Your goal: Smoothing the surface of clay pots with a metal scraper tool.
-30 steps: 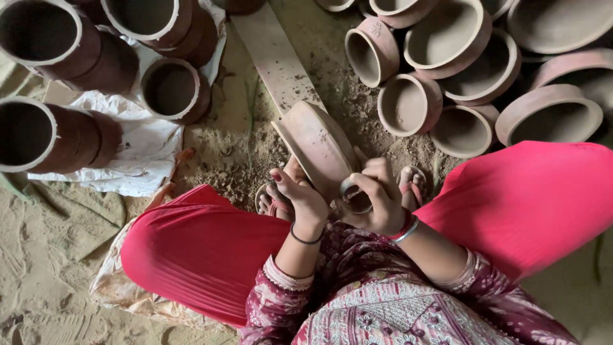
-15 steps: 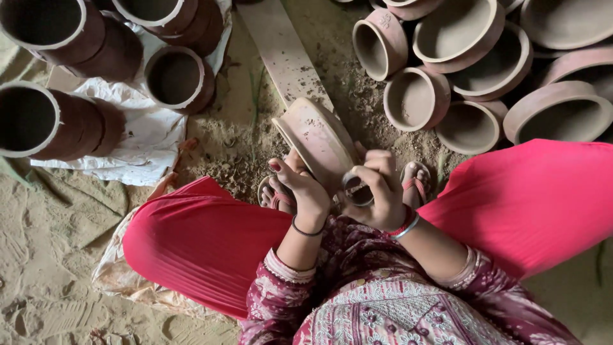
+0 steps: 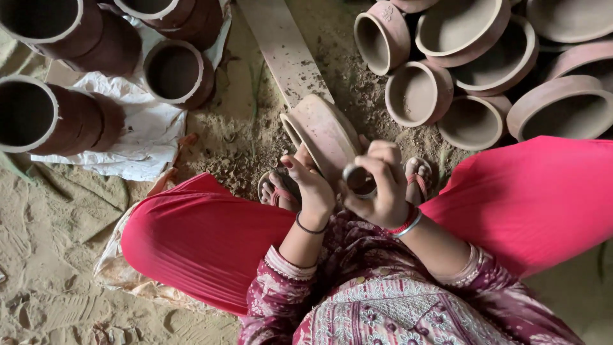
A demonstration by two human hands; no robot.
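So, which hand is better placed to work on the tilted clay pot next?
Probably the right hand: it holds a small ring against the clay pot, while the left hand only steadies the pot.

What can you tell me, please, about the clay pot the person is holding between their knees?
The clay pot is pale reddish-brown and looks dusty, a shallow round bowl with a thick rolled rim. It stands tilted on its side above the sandy ground, its outside turned to the camera. The left hand steadies its lower edge, while the right hand presses a small ring-shaped tool against it.
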